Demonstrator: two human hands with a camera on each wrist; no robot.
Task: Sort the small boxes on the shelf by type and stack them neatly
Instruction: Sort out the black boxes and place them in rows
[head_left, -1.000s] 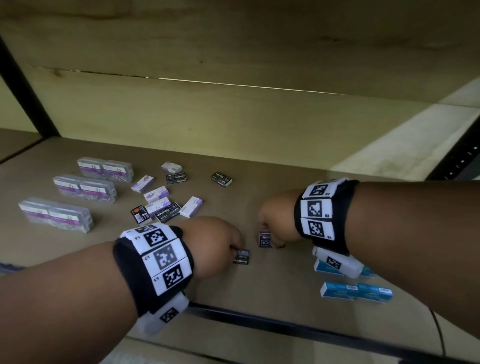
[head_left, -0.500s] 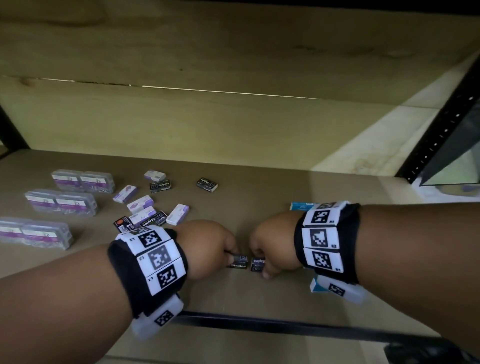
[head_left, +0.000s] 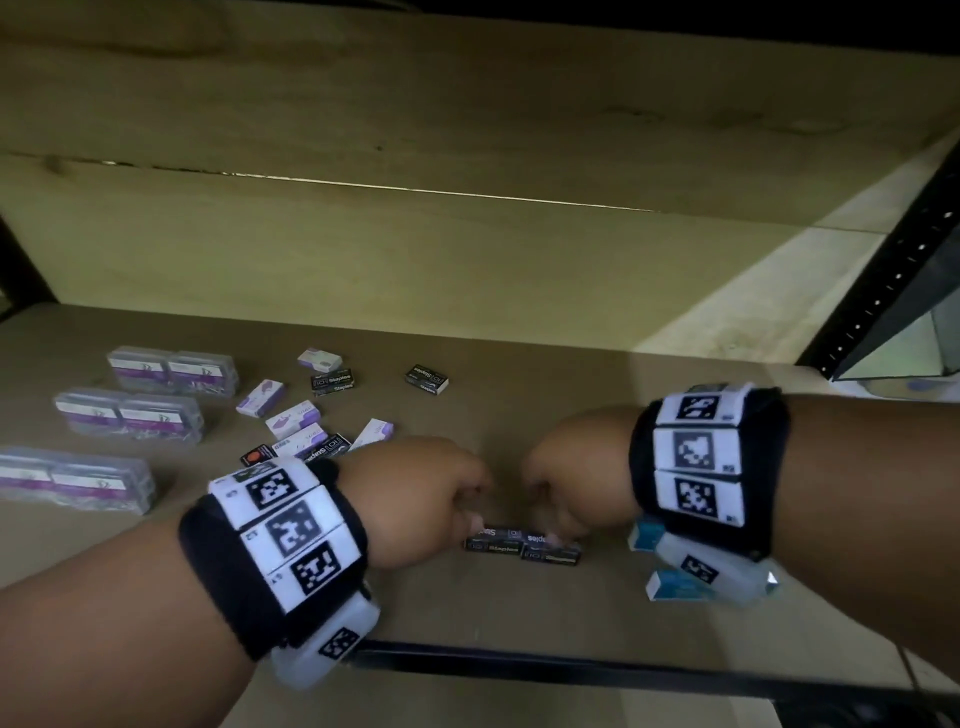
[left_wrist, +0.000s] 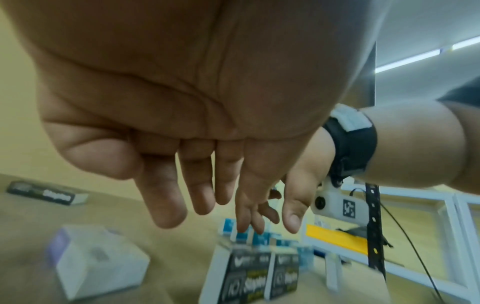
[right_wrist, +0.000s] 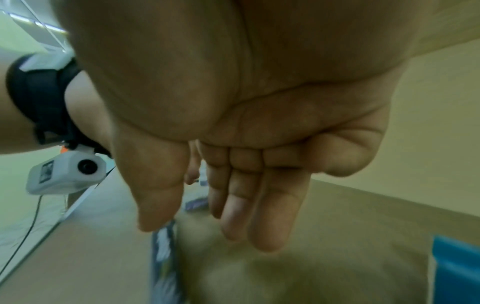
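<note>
Two black staples boxes lie side by side, touching, near the shelf's front. My left hand reaches down to the left box and my right hand to the right one. In the head view the fingertips touch the boxes' tops. The left wrist view shows straight left fingers hanging just above the pair of black boxes. Seen from the right wrist, the right fingers are straight too, beside a blurred box edge. Neither hand grips anything.
Loose purple-and-white boxes and other black staples boxes lie at the back left. Clear cases with purple labels sit in rows at far left. Blue boxes lie under my right wrist. A black rail edges the shelf.
The two black boxes were apart a second ago; both hands have slid them together, and they now lie side by side. My view has shifted a little to the right.
</note>
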